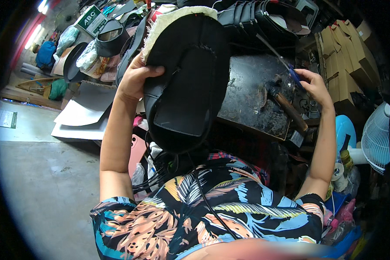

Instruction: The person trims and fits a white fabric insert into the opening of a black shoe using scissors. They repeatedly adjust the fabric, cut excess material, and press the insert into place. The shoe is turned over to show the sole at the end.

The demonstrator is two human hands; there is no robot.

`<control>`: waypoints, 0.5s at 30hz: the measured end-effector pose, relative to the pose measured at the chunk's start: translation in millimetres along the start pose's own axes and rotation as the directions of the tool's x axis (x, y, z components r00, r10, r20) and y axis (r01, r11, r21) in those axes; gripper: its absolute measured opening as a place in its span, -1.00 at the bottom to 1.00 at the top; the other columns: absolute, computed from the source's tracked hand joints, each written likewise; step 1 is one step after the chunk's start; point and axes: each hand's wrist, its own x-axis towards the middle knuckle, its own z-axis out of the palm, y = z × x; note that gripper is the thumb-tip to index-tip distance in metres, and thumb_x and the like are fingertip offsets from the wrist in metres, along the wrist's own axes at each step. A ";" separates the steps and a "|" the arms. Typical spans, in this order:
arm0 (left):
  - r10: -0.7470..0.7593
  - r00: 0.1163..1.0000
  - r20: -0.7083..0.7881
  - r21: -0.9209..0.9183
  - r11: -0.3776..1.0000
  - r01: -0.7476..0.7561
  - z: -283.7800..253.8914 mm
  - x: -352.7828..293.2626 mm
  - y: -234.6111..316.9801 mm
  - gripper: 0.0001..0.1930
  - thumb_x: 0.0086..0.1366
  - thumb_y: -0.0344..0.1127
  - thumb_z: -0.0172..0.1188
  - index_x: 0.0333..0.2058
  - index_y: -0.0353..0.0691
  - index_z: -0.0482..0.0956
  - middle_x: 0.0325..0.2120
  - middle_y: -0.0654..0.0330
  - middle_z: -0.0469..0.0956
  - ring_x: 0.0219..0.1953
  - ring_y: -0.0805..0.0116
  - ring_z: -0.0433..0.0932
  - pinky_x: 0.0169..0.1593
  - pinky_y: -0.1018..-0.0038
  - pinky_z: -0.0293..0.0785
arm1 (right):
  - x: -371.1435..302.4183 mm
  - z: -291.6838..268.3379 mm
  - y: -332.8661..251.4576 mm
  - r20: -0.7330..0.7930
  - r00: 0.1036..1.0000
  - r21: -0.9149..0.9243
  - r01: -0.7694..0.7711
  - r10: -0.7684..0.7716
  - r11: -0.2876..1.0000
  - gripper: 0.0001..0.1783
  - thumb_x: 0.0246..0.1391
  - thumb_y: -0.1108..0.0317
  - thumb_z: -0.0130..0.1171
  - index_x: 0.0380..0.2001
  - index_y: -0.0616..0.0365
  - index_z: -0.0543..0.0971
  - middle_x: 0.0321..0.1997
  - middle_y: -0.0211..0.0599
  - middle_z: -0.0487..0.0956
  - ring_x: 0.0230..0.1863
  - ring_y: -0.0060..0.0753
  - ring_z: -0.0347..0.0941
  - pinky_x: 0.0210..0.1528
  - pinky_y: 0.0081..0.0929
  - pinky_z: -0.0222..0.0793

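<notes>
My left hand [138, 77] grips the left edge of a large black oval piece [188, 86], thumb on its face. The piece looks like leather, has a stitched raised panel, and stands tilted up in front of me. Frayed cream fabric [171, 21] sticks out along its top and upper left edge. My right hand [314, 86] is closed round the blue handles of a pair of scissors [286, 64], out to the right above the worktable. The long blades point up and left, apart from the black piece, and look closed together.
A dark, worn worktable [247, 86] holds a wooden-handled hammer [290, 110]. Black curved pieces [255, 17] are piled behind it. Brown cardboard boxes [344, 56] and a white fan [377, 136] stand right. White sheets [84, 112] and a pink phone [136, 151] lie left.
</notes>
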 end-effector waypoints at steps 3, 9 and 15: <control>0.025 0.991 0.134 -0.038 0.999 -0.020 9.1 12.4 -1.3 -0.42 0.00 -0.62 0.27 0.09 -0.34 0.49 -0.08 0.10 0.62 -0.10 0.34 0.64 0.04 0.39 0.57 | -15.4 36.7 -22.9 0.000 0.958 0.493 0.249 -0.287 0.833 -0.50 0.12 0.23 0.30 0.09 0.20 0.50 -0.12 -0.34 0.60 -0.03 -0.48 0.51 0.16 -0.53 0.30; -0.087 0.926 0.367 0.027 0.996 0.082 42.5 46.5 -9.7 -0.32 0.04 -0.58 0.31 0.21 -0.32 0.40 0.06 0.15 0.55 0.07 0.37 0.52 0.21 0.41 0.38 | 7.8 141.0 -74.5 -0.441 0.706 0.344 0.704 -0.554 0.622 -0.13 0.04 -0.36 0.21 0.14 0.16 0.44 0.13 -0.25 0.49 0.17 -0.39 0.41 0.28 -0.30 0.27; -0.220 0.968 0.121 0.321 0.931 0.172 37.9 46.1 -5.5 -0.33 0.11 -0.54 0.31 0.25 -0.27 0.38 0.05 0.25 0.54 0.07 0.50 0.46 0.22 0.50 0.33 | 3.4 133.4 -92.3 -0.215 0.913 0.941 0.289 -0.346 0.176 -0.28 -0.04 0.23 0.38 0.19 0.22 0.38 0.11 -0.21 0.53 0.16 -0.33 0.45 0.23 -0.38 0.36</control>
